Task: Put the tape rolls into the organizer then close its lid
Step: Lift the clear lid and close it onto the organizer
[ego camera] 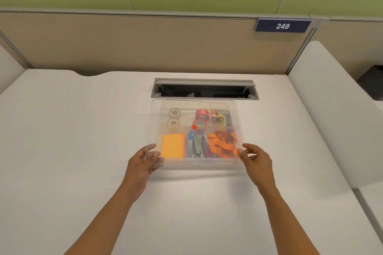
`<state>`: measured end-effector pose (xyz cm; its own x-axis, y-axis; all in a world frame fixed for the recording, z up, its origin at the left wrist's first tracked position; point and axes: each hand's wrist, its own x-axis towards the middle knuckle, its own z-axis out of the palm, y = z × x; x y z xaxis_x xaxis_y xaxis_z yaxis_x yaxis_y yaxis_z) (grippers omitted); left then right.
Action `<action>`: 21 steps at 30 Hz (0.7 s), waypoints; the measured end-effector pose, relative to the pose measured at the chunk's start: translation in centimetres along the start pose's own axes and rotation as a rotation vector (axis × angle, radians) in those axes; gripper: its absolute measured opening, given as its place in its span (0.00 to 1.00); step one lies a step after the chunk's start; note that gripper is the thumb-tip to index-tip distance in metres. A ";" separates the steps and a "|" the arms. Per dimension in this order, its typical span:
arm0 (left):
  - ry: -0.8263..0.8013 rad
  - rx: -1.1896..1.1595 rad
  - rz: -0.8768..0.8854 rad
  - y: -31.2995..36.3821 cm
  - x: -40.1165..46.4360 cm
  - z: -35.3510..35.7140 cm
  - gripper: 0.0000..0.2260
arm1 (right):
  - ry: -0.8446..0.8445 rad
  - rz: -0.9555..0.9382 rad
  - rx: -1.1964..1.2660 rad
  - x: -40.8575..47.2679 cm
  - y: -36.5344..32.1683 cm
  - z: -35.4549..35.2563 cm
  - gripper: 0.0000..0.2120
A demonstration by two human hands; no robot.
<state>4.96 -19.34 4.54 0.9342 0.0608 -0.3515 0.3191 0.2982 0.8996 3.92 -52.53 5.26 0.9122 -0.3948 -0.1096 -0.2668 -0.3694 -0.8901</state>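
All four tape rolls (186,117) are inside the organizer (238,128); the left hand (143,161) and right hand (256,158) pinch the clear lid (153,122) at its near corners, not yet seated.

Four tape rolls in one clear organizer (154,122), two whitish tape rolls (174,117), two pink tape rolls (201,118), one orange notepad (173,145), one clear lid (238,114), two hands

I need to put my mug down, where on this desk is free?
Bare desk left of the organizer, right of it, and in front between the forearms. Crowded behind: the cable slot nearly meets its far edge.
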 end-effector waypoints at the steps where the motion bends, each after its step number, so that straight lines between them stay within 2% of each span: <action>1: 0.020 0.059 0.016 -0.2 0.1 0.1 0.15 | 0.017 -0.031 -0.051 0.0 -0.1 0.2 0.13; 6: 0.132 0.541 0.108 -0.9 1.1 0.1 0.23 | 0.114 -0.080 -0.165 0.1 -0.1 0.7 0.16; 9: 0.157 0.678 0.129 -1.4 1.5 0.0 0.27 | 0.122 -0.059 -0.171 0.2 0.0 0.8 0.15; 21: 0.154 0.688 0.106 -1.7 2.1 0.8 0.28 | 0.115 -0.003 -0.132 0.5 0.6 1.7 0.12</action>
<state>6.45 -20.47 2.45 0.9486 0.2056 -0.2405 0.3041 -0.3827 0.8724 4.71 -51.57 3.90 0.8734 -0.4845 -0.0493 -0.3100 -0.4751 -0.8235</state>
